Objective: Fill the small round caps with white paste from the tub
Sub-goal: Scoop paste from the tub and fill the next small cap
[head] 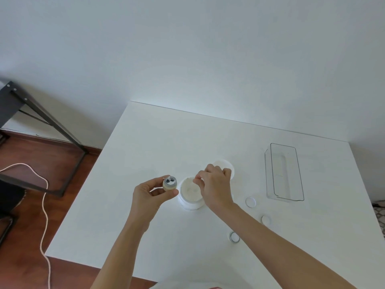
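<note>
An open white tub [190, 195] of white paste stands mid-table. My left hand [149, 197] holds a small round cap [169, 183] just left of the tub, its opening facing me with a dab of white inside. My right hand [215, 185] hovers over the tub's right rim, fingertips pinched together; whether it holds a tool or paste is not visible. The tub's white lid [226, 165] lies behind that hand, partly hidden. Three more small caps [250, 202] [266, 219] [234, 237] lie on the table to the right.
A clear rectangular plastic bin [284, 173] stands at the right of the white table [145, 142]. Beyond the table's left edge are a black metal frame [41, 115], a white cord [44, 205] and wooden floor. A wall runs behind.
</note>
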`<state>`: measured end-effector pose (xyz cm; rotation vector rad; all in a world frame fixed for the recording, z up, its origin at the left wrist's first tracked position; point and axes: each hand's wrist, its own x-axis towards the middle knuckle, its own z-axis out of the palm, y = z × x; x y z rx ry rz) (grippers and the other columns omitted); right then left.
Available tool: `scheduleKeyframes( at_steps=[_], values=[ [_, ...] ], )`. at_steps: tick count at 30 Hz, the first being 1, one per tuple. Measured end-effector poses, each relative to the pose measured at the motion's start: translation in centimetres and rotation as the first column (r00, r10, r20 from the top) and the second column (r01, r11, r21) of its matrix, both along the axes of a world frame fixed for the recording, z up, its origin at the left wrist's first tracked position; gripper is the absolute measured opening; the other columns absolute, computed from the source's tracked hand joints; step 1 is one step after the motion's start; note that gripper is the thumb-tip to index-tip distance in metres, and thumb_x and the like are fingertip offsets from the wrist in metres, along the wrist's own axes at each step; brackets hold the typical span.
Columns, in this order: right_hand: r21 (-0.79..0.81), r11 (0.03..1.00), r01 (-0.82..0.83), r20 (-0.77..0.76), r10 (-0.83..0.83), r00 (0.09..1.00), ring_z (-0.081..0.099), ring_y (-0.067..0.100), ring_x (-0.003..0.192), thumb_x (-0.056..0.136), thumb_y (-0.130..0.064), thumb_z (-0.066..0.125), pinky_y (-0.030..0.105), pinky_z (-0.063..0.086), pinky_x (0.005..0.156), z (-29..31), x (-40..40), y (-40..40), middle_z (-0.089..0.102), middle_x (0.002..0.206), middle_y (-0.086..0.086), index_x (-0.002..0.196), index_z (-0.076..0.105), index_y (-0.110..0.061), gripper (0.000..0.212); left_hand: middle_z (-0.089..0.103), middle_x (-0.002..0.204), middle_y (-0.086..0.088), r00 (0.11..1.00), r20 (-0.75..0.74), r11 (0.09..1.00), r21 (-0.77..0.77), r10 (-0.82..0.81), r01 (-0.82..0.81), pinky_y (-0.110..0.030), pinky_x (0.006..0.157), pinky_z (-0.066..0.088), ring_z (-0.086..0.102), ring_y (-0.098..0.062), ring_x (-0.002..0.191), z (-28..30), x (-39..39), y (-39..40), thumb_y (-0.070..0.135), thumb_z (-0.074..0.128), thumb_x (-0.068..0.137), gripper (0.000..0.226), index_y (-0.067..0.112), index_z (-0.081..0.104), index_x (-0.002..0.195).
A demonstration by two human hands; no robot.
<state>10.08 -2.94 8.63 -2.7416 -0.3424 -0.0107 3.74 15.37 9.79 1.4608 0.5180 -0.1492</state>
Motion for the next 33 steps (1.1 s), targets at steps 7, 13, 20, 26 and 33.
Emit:
scheduleKeyframes(
  at_steps=[7,13,20,26,33],
  values=[
    [-0.030,0.997,-0.071,-0.121,0.067,0.990,0.053,0.021,0.089,0.096,-0.029,0.052,0.033,0.020,0.078,-0.9,0.4,0.1,0.060,0.092,-0.001,0.095,0.070,-0.020,0.021,0.080,0.093,0.006,1.000,-0.012,1.000,0.001,0.012,-0.012,-0.013,0.073,0.049,0.073,-0.006,0.077,0.0,-0.2,0.1,0.005,0.088,0.068,0.035,0.025,0.079,0.096],
    [0.044,0.997,0.061,-0.245,-0.048,0.968,0.055,0.020,0.084,0.096,-0.028,0.052,0.034,0.020,0.077,0.4,0.4,-1.2,0.055,0.081,-0.004,0.086,0.068,-0.016,0.022,0.080,0.092,0.005,1.000,-0.015,1.000,0.007,0.003,-0.002,-0.013,0.072,0.049,0.072,-0.005,0.075,-0.2,-0.2,0.1,0.003,0.088,0.068,0.036,0.027,0.079,0.094],
    [0.136,0.921,0.364,-0.458,-0.267,0.848,0.050,0.015,0.067,0.092,-0.031,0.059,0.034,0.027,0.079,2.3,1.3,-3.4,0.044,0.054,-0.013,0.067,0.058,-0.019,0.028,0.080,0.090,0.003,1.000,-0.006,1.000,0.008,-0.013,0.013,-0.006,0.064,0.050,0.072,-0.005,0.074,-0.3,0.0,-0.2,0.000,0.087,0.068,0.038,0.024,0.078,0.096],
    [0.272,0.834,0.480,-0.525,-0.289,0.801,0.037,0.012,0.053,0.089,-0.027,0.064,0.035,0.028,0.075,5.1,1.5,-4.6,0.036,0.045,-0.011,0.071,0.065,-0.004,0.030,0.080,0.088,0.001,0.999,0.010,0.999,0.015,-0.032,0.032,-0.008,0.065,0.051,0.072,-0.006,0.073,-0.3,0.4,-1.1,-0.001,0.087,0.068,0.039,0.024,0.078,0.096],
    [0.432,0.780,0.453,-0.490,-0.218,0.844,0.035,0.012,0.052,0.089,-0.027,0.065,0.035,0.032,0.077,8.1,1.1,-4.0,0.032,0.036,-0.013,0.073,0.068,-0.004,0.028,0.080,0.089,-0.001,0.995,0.036,0.996,0.005,-0.092,0.092,-0.012,0.069,0.053,0.073,-0.010,0.075,0.2,1.0,-2.5,-0.001,0.087,0.068,0.038,0.024,0.078,0.096]
  ],
)
